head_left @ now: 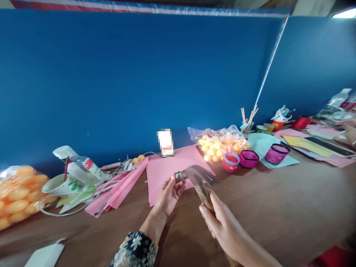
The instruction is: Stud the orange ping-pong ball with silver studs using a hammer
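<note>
My right hand (219, 218) is wrapped round the wooden handle of a claw hammer (197, 175), held up over the table. The hammer's head points left and its claw points right. In my left hand (171, 193), thumb and fingers pinch a small shiny metal piece (177, 176) right at the hammer's striking face; whether the two touch, I cannot tell. Behind both hands lie pink paper sheets (180, 159) on the brown table (267, 207). A patterned dark sleeve (136, 250) covers my left forearm.
Left stand a bag of orange balls (20, 196), a plastic bottle (83, 167), and folded pink strips (125, 185). Another ball bag (219, 144), a red cup-shaped pouch (230, 163) and magenta pouches (249, 158) sit right. A blue partition (139, 74) rises behind. Another person's hand (350, 131) shows far right.
</note>
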A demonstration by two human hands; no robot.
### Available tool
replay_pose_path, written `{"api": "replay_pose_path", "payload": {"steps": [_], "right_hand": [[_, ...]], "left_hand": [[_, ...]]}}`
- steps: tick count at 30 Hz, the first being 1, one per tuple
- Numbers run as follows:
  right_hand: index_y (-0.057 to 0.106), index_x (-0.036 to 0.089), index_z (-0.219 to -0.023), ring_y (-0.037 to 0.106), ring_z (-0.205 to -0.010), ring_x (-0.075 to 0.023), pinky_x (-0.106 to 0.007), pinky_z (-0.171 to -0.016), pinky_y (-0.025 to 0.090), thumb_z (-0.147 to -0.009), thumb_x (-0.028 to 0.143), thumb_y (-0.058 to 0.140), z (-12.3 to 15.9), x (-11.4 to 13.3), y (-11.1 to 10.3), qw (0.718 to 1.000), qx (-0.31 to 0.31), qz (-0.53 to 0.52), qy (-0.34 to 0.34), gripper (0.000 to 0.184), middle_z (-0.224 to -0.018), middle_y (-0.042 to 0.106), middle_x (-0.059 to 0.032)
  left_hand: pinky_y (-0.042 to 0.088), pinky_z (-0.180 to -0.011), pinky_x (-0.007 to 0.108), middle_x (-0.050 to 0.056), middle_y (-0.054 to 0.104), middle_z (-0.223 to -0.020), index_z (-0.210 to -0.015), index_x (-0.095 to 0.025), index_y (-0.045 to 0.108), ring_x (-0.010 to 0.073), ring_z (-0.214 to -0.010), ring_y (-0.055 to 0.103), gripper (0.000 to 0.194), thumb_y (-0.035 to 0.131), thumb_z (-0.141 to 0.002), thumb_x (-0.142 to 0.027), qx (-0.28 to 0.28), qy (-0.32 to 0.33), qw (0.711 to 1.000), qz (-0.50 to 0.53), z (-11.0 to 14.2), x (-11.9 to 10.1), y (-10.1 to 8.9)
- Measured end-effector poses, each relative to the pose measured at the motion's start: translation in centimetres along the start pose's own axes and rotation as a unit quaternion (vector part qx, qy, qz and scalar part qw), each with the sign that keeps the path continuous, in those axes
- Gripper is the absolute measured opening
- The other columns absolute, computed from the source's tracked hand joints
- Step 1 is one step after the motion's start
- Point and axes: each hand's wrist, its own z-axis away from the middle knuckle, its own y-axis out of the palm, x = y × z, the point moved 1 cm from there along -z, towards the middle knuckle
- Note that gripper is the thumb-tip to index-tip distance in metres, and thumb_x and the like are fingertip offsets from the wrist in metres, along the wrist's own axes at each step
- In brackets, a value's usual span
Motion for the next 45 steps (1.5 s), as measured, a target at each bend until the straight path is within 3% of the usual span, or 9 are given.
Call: {"api": "replay_pose_path", "payload": {"steps": [6, 17, 25, 33, 38, 45], "right_hand": [[0.046, 0.019, -0.118, 0.053, -0.048, -0.0134, -0.022, -0.045, 0.046, -0.088, 0.040, 0.040, -0.1, -0.1, -0.1, 0.999, 0.033, -0.006, 0.020, 0.037, -0.062, 0.054, 0.0001], [0.046, 0.018, -0.118, 0.056, -0.050, -0.0156, -0.023, -0.045, 0.048, -0.086, 0.042, 0.042, 0.3, -0.7, -0.1, 1.000, 0.014, 0.008, 0.025, 0.041, -0.064, 0.057, -0.0023], [0.048, 0.018, -0.117, 0.057, -0.053, -0.0159, -0.023, -0.047, 0.049, -0.086, 0.041, 0.043, 0.3, -0.7, -0.4, 0.999, 0.014, 0.028, 0.014, 0.039, -0.067, 0.059, -0.0032], [0.039, 0.016, -0.123, 0.059, -0.056, -0.0166, -0.025, -0.052, 0.050, -0.088, 0.035, 0.039, -0.1, -0.6, -0.7, 0.997, 0.014, 0.074, 0.001, 0.041, -0.072, 0.061, -0.0048], [0.047, 0.019, -0.111, 0.061, -0.070, -0.0192, -0.029, -0.065, 0.050, -0.088, 0.033, 0.041, -0.4, -0.1, -0.6, 0.996, 0.037, 0.076, -0.014, 0.028, -0.078, 0.062, -0.0060], [0.044, 0.019, -0.117, 0.054, -0.050, -0.0145, -0.023, -0.045, 0.045, -0.087, 0.038, 0.041, -0.3, 0.6, -1.8, 0.999, 0.029, 0.021, 0.030, 0.035, -0.062, 0.055, 0.0001]], "left_hand": [[0.048, -0.078, 0.027, 0.000, 0.067, -0.082, -0.084, -0.018, 0.060, 0.0114, -0.074, 0.064, 0.016, 0.068, -0.071, -0.023, 0.003, 0.022, 1.000, -0.013, 0.1, -0.2, 0.3], [0.043, -0.080, 0.024, -0.001, 0.065, -0.089, -0.092, -0.020, 0.061, 0.0105, -0.085, 0.059, 0.036, 0.074, -0.059, -0.013, -0.007, 0.106, 0.985, -0.133, -0.3, 0.3, 0.4], [0.048, -0.074, 0.029, 0.004, 0.066, -0.088, -0.099, -0.017, 0.060, 0.0166, -0.085, 0.060, 0.045, 0.074, -0.056, -0.016, -0.036, 0.145, 0.946, -0.287, -0.3, 0.4, 0.5], [0.049, -0.080, 0.033, 0.004, 0.065, -0.089, -0.099, -0.018, 0.057, 0.0158, -0.084, 0.062, 0.042, 0.071, -0.060, -0.015, -0.033, 0.172, 0.935, -0.309, -0.6, 0.7, -0.2], [0.050, -0.079, 0.034, 0.005, 0.065, -0.089, -0.094, -0.018, 0.058, 0.0171, -0.084, 0.062, 0.036, 0.071, -0.061, -0.015, -0.010, 0.196, 0.928, -0.318, -0.3, 0.9, 0.0], [0.049, -0.077, 0.030, 0.004, 0.065, -0.089, -0.099, -0.018, 0.058, 0.0158, -0.083, 0.062, 0.043, 0.073, -0.059, -0.015, -0.049, 0.167, 0.949, -0.263, -0.3, 0.4, 0.1]]}}
